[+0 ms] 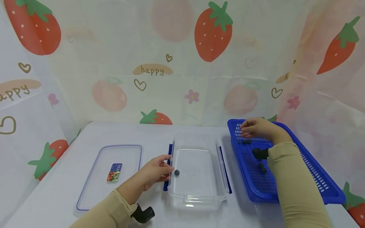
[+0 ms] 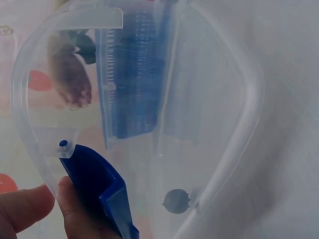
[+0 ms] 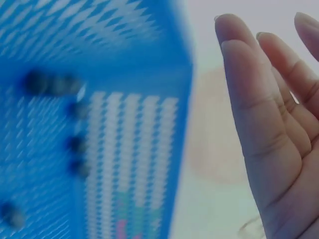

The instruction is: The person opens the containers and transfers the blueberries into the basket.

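Note:
A clear plastic box (image 1: 196, 190) with blue side latches stands in the middle of the table, its top uncovered. My left hand (image 1: 156, 172) grips its left wall at the rim, beside a blue latch (image 2: 99, 184) that hangs down. Inside the box, near that wall, lies one small dark blueberry-like ball (image 1: 176, 172). My right hand (image 1: 260, 128) is raised over the far end of a blue slatted basket (image 1: 253, 190), fingers loosely bent with nothing between them. Several similar dark balls (image 1: 262, 168) lie on the basket floor, partly hidden by my right wrist.
A clear lid (image 1: 97, 186) with a blue-edged rim lies flat left of the box, bearing a colourful label (image 1: 114, 172). The white table (image 1: 51, 190) is enclosed by a strawberry-print curtain (image 1: 182, 95). The basket stands close along the box's right side.

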A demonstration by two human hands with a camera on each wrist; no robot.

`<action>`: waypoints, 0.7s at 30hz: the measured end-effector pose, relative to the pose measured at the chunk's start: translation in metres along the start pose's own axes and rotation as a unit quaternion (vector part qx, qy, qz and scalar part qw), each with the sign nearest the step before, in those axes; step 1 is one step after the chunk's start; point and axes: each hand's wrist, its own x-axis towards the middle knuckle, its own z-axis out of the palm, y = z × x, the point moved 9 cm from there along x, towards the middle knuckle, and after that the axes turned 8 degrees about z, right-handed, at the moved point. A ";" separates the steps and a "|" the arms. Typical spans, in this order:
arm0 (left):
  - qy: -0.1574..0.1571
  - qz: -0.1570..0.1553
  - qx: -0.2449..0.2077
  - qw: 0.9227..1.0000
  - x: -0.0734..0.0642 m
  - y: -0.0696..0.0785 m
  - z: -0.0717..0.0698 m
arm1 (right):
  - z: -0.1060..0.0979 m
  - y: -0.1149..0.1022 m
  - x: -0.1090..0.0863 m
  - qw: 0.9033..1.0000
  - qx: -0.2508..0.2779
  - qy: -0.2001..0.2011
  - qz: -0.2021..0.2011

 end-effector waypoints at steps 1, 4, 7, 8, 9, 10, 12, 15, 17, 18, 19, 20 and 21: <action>-0.001 0.000 -0.002 1.000 0.000 0.000 0.000 | 0.003 -0.009 0.001 1.000 0.000 -0.004 -0.008; -0.005 -0.002 -0.003 1.000 0.001 -0.001 -0.001 | 0.014 -0.030 0.007 1.000 -0.008 -0.014 -0.022; -0.006 -0.002 -0.002 1.000 0.001 -0.001 -0.001 | 0.027 -0.045 0.015 0.999 -0.015 -0.023 -0.034; -0.006 -0.003 -0.001 1.000 0.001 -0.001 -0.001 | 0.033 -0.049 0.018 0.999 -0.018 -0.027 -0.037; -0.006 -0.003 -0.001 1.000 0.001 -0.001 -0.001 | 0.038 -0.053 0.020 0.999 -0.018 -0.029 -0.037; -0.006 -0.003 0.000 1.000 0.001 -0.001 -0.001 | 0.043 -0.057 0.023 0.999 -0.019 -0.031 -0.038; -0.004 -0.003 0.000 1.000 0.001 -0.001 -0.001 | 0.055 -0.063 0.029 0.999 -0.024 -0.033 -0.034; -0.002 -0.002 0.000 1.000 0.000 0.000 0.000 | 0.076 -0.072 0.038 0.998 -0.028 -0.049 -0.026; 0.000 -0.003 0.000 1.000 0.000 0.001 0.000 | 0.092 -0.079 0.044 0.997 -0.033 -0.068 -0.025; 0.001 -0.003 0.000 1.000 0.000 0.001 0.000 | 0.101 -0.082 0.046 0.996 -0.034 -0.080 -0.024; 0.001 -0.002 0.000 1.000 -0.001 0.001 0.000 | 0.110 -0.086 0.049 0.995 -0.037 -0.093 -0.024; 0.000 -0.001 0.001 1.000 -0.001 0.001 0.000 | 0.119 -0.088 0.051 0.993 -0.041 -0.104 -0.024; -0.001 0.000 0.002 1.000 -0.001 0.001 0.000 | 0.128 -0.090 0.054 0.992 -0.046 -0.113 -0.022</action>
